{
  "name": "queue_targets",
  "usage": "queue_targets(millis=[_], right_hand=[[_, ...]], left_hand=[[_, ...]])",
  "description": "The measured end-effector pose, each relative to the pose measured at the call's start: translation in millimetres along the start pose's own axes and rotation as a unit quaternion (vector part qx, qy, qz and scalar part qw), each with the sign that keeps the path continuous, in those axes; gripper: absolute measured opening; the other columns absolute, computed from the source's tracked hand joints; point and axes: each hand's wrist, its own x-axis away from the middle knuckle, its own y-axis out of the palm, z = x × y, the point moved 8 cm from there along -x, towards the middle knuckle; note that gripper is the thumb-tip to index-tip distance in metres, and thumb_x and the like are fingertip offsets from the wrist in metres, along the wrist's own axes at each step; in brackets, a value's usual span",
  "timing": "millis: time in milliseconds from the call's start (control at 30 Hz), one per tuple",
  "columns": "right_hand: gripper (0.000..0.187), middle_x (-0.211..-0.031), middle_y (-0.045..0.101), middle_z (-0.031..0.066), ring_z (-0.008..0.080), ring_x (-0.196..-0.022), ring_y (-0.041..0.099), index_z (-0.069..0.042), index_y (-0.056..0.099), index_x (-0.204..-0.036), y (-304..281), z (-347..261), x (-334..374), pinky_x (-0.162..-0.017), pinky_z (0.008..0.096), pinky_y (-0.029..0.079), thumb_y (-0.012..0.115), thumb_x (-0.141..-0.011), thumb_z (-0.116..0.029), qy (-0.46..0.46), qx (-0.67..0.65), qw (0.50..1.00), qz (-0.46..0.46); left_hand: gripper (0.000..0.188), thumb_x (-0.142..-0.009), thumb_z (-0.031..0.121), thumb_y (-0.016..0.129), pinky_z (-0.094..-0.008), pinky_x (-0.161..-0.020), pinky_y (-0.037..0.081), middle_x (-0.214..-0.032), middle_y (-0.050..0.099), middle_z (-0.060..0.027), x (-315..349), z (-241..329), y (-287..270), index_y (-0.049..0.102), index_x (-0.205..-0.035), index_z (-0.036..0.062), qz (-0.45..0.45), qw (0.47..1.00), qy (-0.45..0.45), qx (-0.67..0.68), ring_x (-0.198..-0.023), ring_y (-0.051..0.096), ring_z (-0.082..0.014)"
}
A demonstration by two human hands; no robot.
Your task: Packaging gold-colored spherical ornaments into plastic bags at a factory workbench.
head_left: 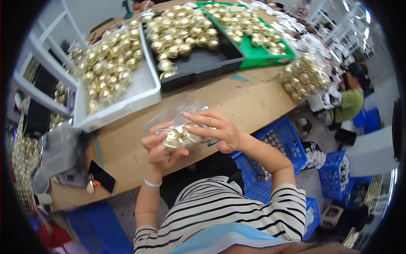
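In front of my chest, above the table's near edge, I hold a clear plastic bag [163,117] between both hands. Shiny gold balls [181,138] show through the film at the bag's near end. My left hand [156,151] grips its left side, fingers and thumb curled around it, with a pale band on the wrist. From the right, my right hand [222,130] lies over the bag, its fingers pressing on the film and its thumb below. The bag's far end looks loose and crinkled. My fingers partly cover the balls.
Along the far side stand a white tray [141,109], a black tray [203,72] and a green tray [270,59] of gold balls. A filled bag of balls [303,78] lies on the right. A phone [102,177] is at left; blue crates [296,142] stand below the table.
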Motion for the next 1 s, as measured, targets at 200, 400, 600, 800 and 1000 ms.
queue_targets(millis=[200,400,600,800,1000], right_hand=[[0.036,-0.138,0.061,0.0223,0.0352,-0.118,0.062,0.003,0.066,-0.128,13,3,6,-0.105,0.0397,0.044,0.053,-0.095,-0.001,0.15,-0.016,0.977,0.148],[0.056,-0.147,0.053,0.0212,0.0345,-0.132,0.054,0.004,0.054,-0.14,26,-38,-22,-0.106,0.0435,0.045,0.066,-0.095,-0.027,0.016,0.249,0.965,-0.076],[0.057,-0.141,0.058,0.0164,0.0312,-0.125,0.06,0.001,0.057,-0.137,24,-33,-21,-0.103,0.0407,0.048,0.066,-0.092,-0.034,-0.029,0.283,0.956,-0.067],[0.027,-0.123,0.064,0.0153,0.0325,-0.107,0.066,0.001,0.061,-0.108,-7,-40,-40,-0.086,0.0408,0.055,0.066,-0.093,-0.021,0.064,0.128,0.984,-0.106],[0.02,-0.117,0.065,0.0146,0.0313,-0.102,0.066,-0.001,0.059,-0.097,0,-54,-52,-0.083,0.0409,0.055,0.073,-0.087,-0.012,-0.05,0.253,0.957,-0.135]], left_hand=[[0.066,-0.101,0.028,0.057,-0.0479,-0.09,0.051,-0.118,0.054,-0.0175,5,4,-3,0.016,-0.146,0.0041,0.076,0.985,-0.156,0.02,-0.103,0.062,-0.037],[0.054,-0.094,0.0,0.041,-0.0428,-0.095,0.046,-0.109,0.055,-0.0193,1,6,-7,0.017,-0.143,-0.0029,0.108,0.963,-0.245,-0.044,-0.1,0.056,-0.0277],[0.046,-0.092,-0.001,0.041,-0.0439,-0.092,0.048,-0.107,0.054,-0.0188,-13,14,0,0.024,-0.135,-0.0022,0.086,0.969,-0.217,-0.084,-0.097,0.057,-0.0287],[0.032,-0.092,-0.003,0.043,-0.0449,-0.082,0.054,-0.104,0.053,-0.0185,-41,43,4,0.033,-0.122,-0.0019,0.007,0.987,-0.108,-0.123,-0.093,0.064,-0.0347],[0.034,-0.09,-0.003,0.048,-0.0453,-0.078,0.054,-0.105,0.055,-0.0188,-47,38,-3,0.037,-0.122,-0.0028,-0.002,0.99,-0.101,-0.095,-0.095,0.064,-0.0383]])
